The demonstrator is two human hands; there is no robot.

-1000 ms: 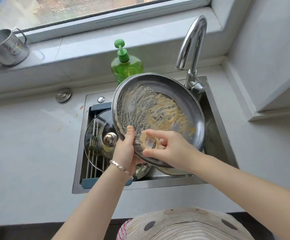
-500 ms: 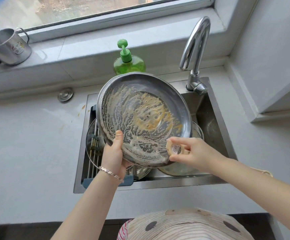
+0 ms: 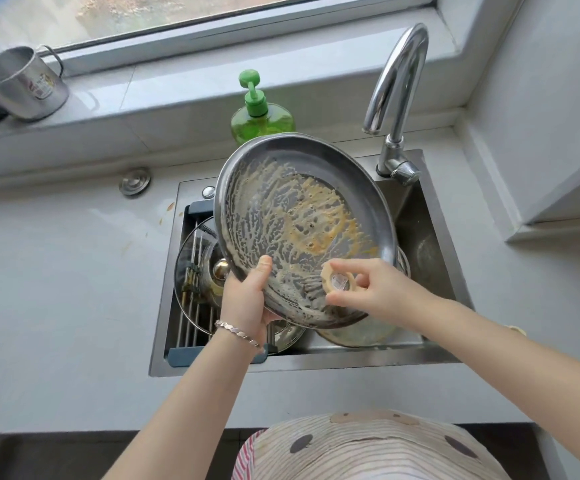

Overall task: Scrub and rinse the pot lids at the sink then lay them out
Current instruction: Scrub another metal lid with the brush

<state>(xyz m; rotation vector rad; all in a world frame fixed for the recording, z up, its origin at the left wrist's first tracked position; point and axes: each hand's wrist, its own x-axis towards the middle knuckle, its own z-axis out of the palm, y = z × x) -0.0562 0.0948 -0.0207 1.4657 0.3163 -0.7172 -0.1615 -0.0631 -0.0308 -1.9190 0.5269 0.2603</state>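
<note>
A large steel pot lid (image 3: 302, 216) is tilted up over the sink (image 3: 434, 237), its inner face streaked with yellowish soapy foam. My left hand (image 3: 248, 299) grips its lower left rim, thumb on the inner face. My right hand (image 3: 368, 289) pinches a small round beige scrubber (image 3: 338, 281) against the lid's lower right part. A glass lid (image 3: 198, 268) with a steel knob lies on the rack at the sink's left. Another lid (image 3: 361, 332) lies in the basin, mostly hidden.
A chrome faucet (image 3: 396, 95) arches over the sink's back right. A green soap pump bottle (image 3: 260, 112) stands behind the lid. A steel mug (image 3: 18, 83) sits on the windowsill at far left. A blue-edged drain rack (image 3: 195, 327) spans the sink's left side.
The steel lid swung left, then back a little, while my right hand slid the scrubber along its lower rim. My left hand kept its grip on the rim.
</note>
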